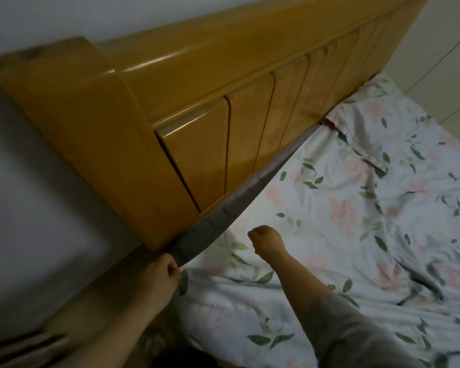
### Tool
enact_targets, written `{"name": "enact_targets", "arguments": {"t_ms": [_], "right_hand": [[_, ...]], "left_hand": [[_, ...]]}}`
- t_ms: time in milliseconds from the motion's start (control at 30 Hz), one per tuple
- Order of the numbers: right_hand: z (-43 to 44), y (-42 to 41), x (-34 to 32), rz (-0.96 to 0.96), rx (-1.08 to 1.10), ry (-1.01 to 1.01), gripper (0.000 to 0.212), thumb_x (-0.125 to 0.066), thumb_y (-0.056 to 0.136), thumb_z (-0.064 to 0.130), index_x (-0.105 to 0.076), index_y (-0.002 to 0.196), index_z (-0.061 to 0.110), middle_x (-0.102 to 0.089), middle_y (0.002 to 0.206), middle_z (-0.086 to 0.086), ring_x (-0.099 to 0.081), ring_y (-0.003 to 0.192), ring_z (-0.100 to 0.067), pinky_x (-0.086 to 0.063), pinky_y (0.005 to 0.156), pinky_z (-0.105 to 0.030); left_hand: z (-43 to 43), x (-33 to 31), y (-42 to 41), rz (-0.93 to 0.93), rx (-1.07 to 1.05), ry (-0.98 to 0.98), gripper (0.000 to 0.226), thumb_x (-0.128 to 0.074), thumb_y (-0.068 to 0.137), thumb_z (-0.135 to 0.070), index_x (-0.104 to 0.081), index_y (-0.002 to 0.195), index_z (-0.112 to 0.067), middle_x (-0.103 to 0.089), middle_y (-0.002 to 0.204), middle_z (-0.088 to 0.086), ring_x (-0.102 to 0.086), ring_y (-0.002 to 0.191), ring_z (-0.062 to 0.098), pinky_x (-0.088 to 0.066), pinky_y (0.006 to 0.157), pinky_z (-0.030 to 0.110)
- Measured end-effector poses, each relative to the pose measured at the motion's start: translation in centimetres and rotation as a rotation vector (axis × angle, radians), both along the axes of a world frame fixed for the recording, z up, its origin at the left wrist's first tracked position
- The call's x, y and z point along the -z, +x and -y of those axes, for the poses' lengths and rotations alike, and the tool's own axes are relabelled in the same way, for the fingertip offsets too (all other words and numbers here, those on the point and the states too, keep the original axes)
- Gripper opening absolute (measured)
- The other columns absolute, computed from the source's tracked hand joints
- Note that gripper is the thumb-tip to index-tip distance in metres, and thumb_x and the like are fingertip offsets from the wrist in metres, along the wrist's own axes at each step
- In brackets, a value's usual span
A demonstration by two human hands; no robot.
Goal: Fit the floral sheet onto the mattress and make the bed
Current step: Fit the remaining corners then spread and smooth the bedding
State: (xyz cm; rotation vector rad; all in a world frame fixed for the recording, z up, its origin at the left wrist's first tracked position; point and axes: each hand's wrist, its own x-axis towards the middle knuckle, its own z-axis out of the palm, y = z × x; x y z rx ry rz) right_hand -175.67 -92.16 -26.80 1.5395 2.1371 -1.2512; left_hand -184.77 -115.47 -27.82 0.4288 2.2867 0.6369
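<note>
Pinching the sheet (329, 208) at the mattress (239, 205) corner with my left hand (162, 272), right hand (266, 239) fisted on it, grip unclear, I judged slack could bunch against the headboard (197, 102).

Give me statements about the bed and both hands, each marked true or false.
1. The headboard is yellow-brown wood with upright panels. True.
2. The floral sheet lies smooth and flat all over. False: it is wrinkled, and a folded hem shows near the headboard.
3. The left hand grips the end of the grey strip at the bed's corner, just below the headboard. True.
4. The right hand lies flat with straight fingers. False: its fingers are curled into a fist over the sheet.
</note>
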Motion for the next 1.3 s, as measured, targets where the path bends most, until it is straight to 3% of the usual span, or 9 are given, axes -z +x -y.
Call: {"name": "enact_targets", "arguments": {"t_ms": [133, 333, 500, 600, 667, 767, 900, 1067, 1300], "right_hand": [[-0.8, -1.1, 2.9, 0.039, 0.104, -0.034, 0.023, -0.051, 0.086, 0.016, -0.043, 0.065, 0.008, -0.048, 0.069, -0.014, -0.047, 0.064, -0.024, -0.038, 0.063, -0.032], [-2.8, -1.1, 8.0, 0.060, 0.223, -0.052, 0.030, -0.052, 0.087, 0.015, -0.040, 0.059, 0.011, -0.046, 0.063, -0.010, -0.048, 0.065, -0.024, -0.041, 0.064, -0.034], [-5.0, -2.2, 12.5, 0.042, 0.244, -0.030, 0.024, -0.051, 0.089, 0.019, -0.056, 0.073, 0.002, -0.051, 0.070, -0.014, -0.051, 0.065, -0.024, -0.041, 0.064, -0.030], [-6.5, -3.6, 15.2, 0.033, 0.235, 0.042, 0.028, -0.052, 0.091, 0.027, -0.049, 0.068, 0.012, -0.052, 0.067, -0.006, -0.050, 0.062, -0.019, -0.042, 0.064, -0.029], [-7.3, -4.5, 16.2, 0.016, 0.252, 0.098, 0.022, -0.053, 0.092, 0.030, -0.062, 0.097, 0.011, -0.063, 0.093, -0.008, -0.060, 0.086, -0.024, -0.046, 0.081, -0.033], [-8.6, -5.8, 18.8, 0.032, 0.286, 0.152, 0.047, -0.053, 0.091, 0.030, -0.049, 0.130, 0.005, -0.059, 0.123, -0.015, -0.057, 0.110, -0.032, -0.047, 0.091, -0.036], [-9.5, -7.3, 22.1, 0.084, 0.257, 0.136, 0.050, -0.054, 0.089, 0.039, -0.047, 0.124, 0.004, -0.057, 0.116, -0.017, -0.058, 0.102, -0.035, -0.048, 0.080, -0.037], [-9.6, -8.7, 24.4, 0.211, 0.247, 0.221, 0.049, -0.054, 0.088, 0.049, -0.049, 0.115, 0.009, -0.058, 0.107, -0.011, -0.059, 0.097, -0.029, -0.044, 0.074, -0.034], [-10.8, -10.3, 23.1, 0.077, 0.214, 0.190, 0.005, -0.053, 0.089, 0.010, -0.057, 0.089, 0.006, -0.060, 0.090, -0.016, -0.060, 0.086, -0.031, -0.050, 0.080, -0.036]], "left_hand": [[-3.1, 2.2, -2.3, 0.036, 0.030, 0.014, 0.009, -0.053, 0.094, -0.027, -0.056, 0.093, -0.018, -0.059, 0.091, 0.001, -0.057, 0.082, 0.016, -0.050, 0.070, 0.031], [-8.9, 6.7, -3.5, 0.032, 0.108, 0.052, 0.013, -0.054, 0.092, -0.030, -0.057, 0.093, -0.017, -0.062, 0.095, 0.002, -0.060, 0.089, 0.021, -0.053, 0.082, 0.043], [-12.4, 11.7, -4.1, 0.026, 0.128, 0.053, 0.027, -0.057, 0.090, -0.030, -0.060, 0.107, -0.009, -0.064, 0.105, 0.007, -0.060, 0.095, 0.023, -0.051, 0.083, 0.035], [-14.2, 14.8, -4.1, 0.038, 0.143, 0.057, 0.034, -0.057, 0.092, -0.029, -0.058, 0.116, -0.006, -0.062, 0.115, 0.011, -0.059, 0.104, 0.025, -0.046, 0.082, 0.032], [-14.9, 16.3, -4.2, 0.062, 0.122, 0.051, 0.038, -0.056, 0.092, -0.030, -0.055, 0.123, -0.007, -0.060, 0.121, 0.011, -0.057, 0.110, 0.027, -0.045, 0.085, 0.032], [-16.0, 20.1, -4.0, 0.150, 0.088, 0.051, 0.038, -0.055, 0.093, -0.032, -0.054, 0.122, -0.007, -0.060, 0.120, 0.014, -0.057, 0.109, 0.031, -0.049, 0.087, 0.038], [-16.8, 23.6, -3.2, 0.232, -0.019, 0.130, 0.021, -0.060, 0.089, -0.027, -0.060, 0.098, -0.007, -0.065, 0.097, 0.010, -0.061, 0.090, 0.027, -0.052, 0.083, 0.043], [-17.6, 24.9, -2.5, 0.190, 0.058, 0.209, 0.022, -0.067, 0.085, -0.026, -0.052, 0.071, -0.020, -0.052, 0.064, -0.008, -0.050, 0.062, 0.008, -0.037, 0.056, 0.014], [-15.5, 23.4, -3.5, 0.170, -0.102, 0.325, 0.028, -0.061, 0.088, -0.034, -0.055, 0.071, -0.013, -0.053, 0.061, 0.000, -0.049, 0.058, 0.017, -0.035, 0.054, 0.028]]}}
